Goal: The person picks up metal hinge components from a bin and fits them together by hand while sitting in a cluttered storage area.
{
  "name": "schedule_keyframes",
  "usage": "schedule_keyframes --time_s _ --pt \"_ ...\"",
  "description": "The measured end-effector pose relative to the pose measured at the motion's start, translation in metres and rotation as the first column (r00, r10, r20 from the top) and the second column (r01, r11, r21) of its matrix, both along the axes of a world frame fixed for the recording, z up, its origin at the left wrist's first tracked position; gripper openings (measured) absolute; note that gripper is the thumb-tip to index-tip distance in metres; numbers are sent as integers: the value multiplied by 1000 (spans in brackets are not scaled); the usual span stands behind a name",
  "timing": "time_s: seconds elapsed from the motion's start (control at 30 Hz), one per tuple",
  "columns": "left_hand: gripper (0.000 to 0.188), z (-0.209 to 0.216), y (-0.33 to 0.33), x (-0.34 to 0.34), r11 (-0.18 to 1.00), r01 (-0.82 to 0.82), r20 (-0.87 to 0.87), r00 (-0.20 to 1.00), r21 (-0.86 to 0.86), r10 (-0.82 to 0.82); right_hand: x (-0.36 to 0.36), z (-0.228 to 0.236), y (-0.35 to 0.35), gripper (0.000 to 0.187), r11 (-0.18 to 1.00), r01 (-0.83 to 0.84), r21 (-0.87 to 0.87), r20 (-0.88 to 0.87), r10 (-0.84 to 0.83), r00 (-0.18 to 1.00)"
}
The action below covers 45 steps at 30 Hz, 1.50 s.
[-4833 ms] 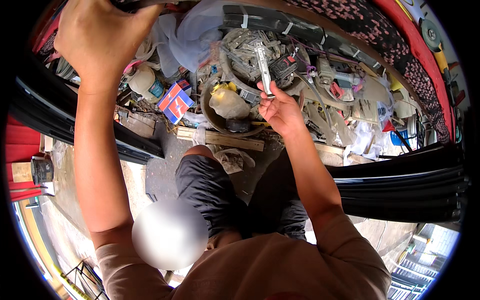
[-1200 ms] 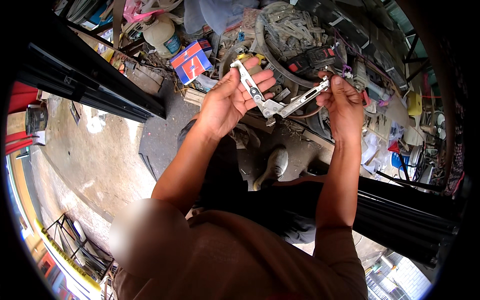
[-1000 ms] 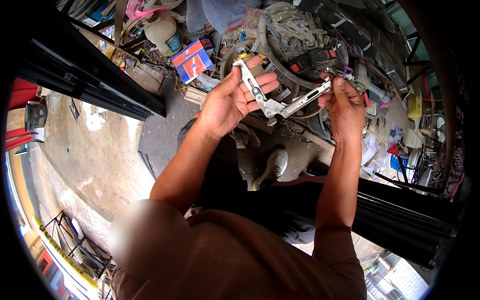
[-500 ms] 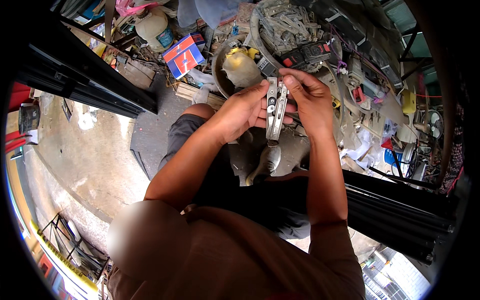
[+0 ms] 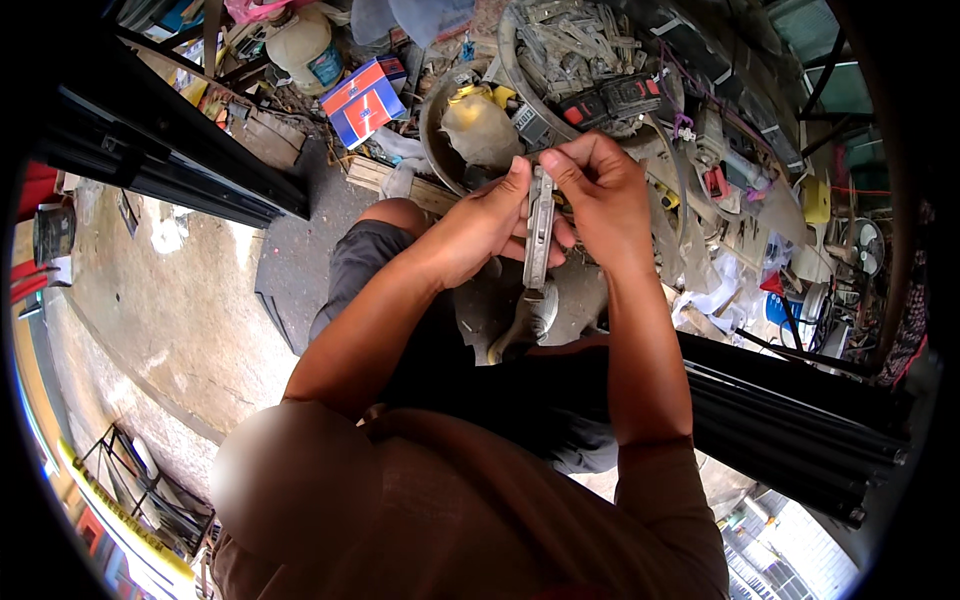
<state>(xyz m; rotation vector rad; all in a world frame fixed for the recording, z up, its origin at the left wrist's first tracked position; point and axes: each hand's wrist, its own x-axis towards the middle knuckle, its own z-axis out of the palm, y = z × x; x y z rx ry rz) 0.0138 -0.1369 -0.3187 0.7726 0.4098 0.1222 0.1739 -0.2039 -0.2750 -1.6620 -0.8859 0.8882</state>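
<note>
A narrow silvery metal hinge (image 5: 539, 235), with a slot along it, stands lengthwise between my hands. My left hand (image 5: 468, 232) grips it from the left side, thumb near the upper end and fingers behind it. From the right, my right hand (image 5: 612, 205) pinches the upper end between thumb and fingers. The two bars of the hinge lie over each other, so mostly one narrow face shows. My fingers hide part of the back and the top end. Below its lower tip is my shoe (image 5: 543, 312).
Beyond my hands stand a round tub (image 5: 508, 55) heaped with metal pieces and a smaller bowl (image 5: 432, 130) with a yellow-topped item. Red-and-black battery packs (image 5: 632, 95), an orange-and-blue box (image 5: 362, 103) and a jug (image 5: 300, 50) lie around. Dark metal profiles (image 5: 800, 430) flank me.
The two hinge bars, side by side before, now lie together as one narrow strip. My right hand has shifted left and closer to my left hand.
</note>
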Motion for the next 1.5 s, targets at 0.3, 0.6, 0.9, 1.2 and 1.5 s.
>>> schedule_keyframes --time_s 0.3,0.6,0.9,1.2,1.5 --pt "58 24 6 -4 999 -17 33 999 -40 19 20 -3 -5 14 998 -46 46 -188 54 981" --pt "56 9 10 -10 990 -48 70 996 -133 57 14 -11 -3 15 997 -45 66 -244 60 968" --pt "53 9 12 -12 984 -179 7 984 -9 179 9 -13 0 14 995 -62 74 -332 83 940" --pt "47 5 6 -7 967 -231 -39 971 109 236 8 -8 3 19 998 -54 -19 -270 47 962" --pt "45 -3 -1 -6 956 -289 -55 955 57 292 5 -14 4 20 998 -35 -53 -214 23 977"
